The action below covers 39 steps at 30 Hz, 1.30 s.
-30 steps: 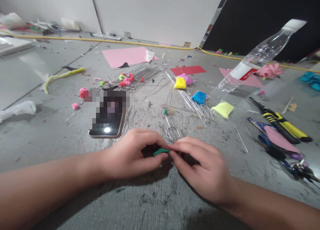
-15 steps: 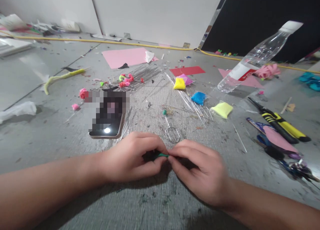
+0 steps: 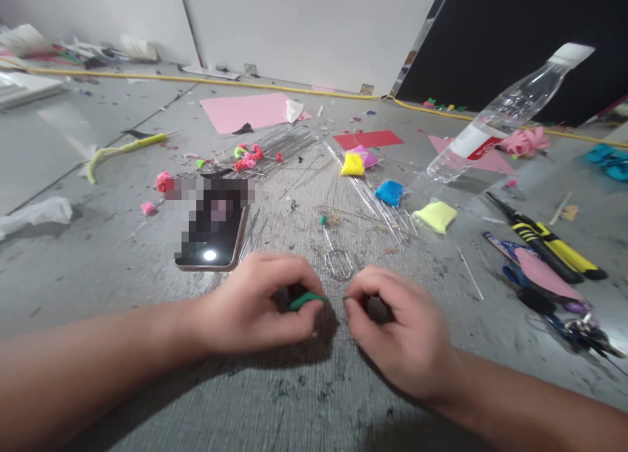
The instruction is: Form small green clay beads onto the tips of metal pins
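Note:
My left hand (image 3: 260,308) is closed on a small green clay piece (image 3: 305,299), pinched between thumb and fingers just above the grey floor. A short gap separates it from my right hand (image 3: 392,328), whose fingers are curled in a pinch; what they hold is too small to make out, perhaps a thin wire. Just beyond both hands lies a small wire loop (image 3: 337,263) with a green bead (image 3: 322,220) at its far end.
A phone (image 3: 213,233) lies left of centre. Thin wires (image 3: 363,190), yellow clay (image 3: 352,164), blue clay (image 3: 390,192) and lime clay (image 3: 436,215) lie beyond. A plastic bottle (image 3: 505,112), pliers (image 3: 544,236), scissors (image 3: 549,288) are right; pink paper (image 3: 245,110) is farther back.
My hands have drawn apart: the right hand let go of the green clay and pulled slightly right, while the left hand keeps hold of it.

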Motion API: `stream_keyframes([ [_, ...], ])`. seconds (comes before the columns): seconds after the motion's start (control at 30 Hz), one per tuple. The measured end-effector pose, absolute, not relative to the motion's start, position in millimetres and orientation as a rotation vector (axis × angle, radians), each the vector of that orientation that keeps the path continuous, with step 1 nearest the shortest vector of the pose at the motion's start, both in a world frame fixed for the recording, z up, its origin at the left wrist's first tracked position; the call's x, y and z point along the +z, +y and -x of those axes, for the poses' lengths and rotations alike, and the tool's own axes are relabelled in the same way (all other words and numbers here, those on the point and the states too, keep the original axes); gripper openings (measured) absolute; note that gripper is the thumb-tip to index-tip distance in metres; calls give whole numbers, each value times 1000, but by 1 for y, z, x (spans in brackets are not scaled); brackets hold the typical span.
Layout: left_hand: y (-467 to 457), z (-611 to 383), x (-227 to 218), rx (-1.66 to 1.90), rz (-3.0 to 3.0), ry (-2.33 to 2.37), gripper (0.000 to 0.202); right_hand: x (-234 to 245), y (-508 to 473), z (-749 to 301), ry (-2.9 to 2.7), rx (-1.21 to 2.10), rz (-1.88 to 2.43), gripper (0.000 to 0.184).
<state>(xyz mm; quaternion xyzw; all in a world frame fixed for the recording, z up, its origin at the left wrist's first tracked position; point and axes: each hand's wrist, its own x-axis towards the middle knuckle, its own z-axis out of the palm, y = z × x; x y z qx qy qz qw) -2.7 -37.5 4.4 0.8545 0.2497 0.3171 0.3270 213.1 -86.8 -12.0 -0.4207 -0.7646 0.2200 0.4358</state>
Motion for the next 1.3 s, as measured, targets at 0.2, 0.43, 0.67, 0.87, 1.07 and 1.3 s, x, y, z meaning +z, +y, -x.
stream_keyframes([
  [0.2,-36,-1,9,921,-2107,970,7,-10,-83,-215,-1887,718,1085,25],
  [0.43,-33,-3,5,927,-1940,1073,23,-11,-80,-213,-1923,675,1073,18],
  [0.67,-34,-4,2,937,-1927,1103,8,-15,-79,-211,-1913,622,1070,10],
  [0.87,-33,-2,-2,1031,-2055,1107,22,-14,-78,-212,-1916,648,1082,19],
  [1.07,-31,0,-2,998,-2207,978,12,-11,-79,-213,-1902,719,1087,29],
  [1.3,-30,0,1,961,-2144,941,5,-20,-77,-212,-1875,667,1082,8],
])
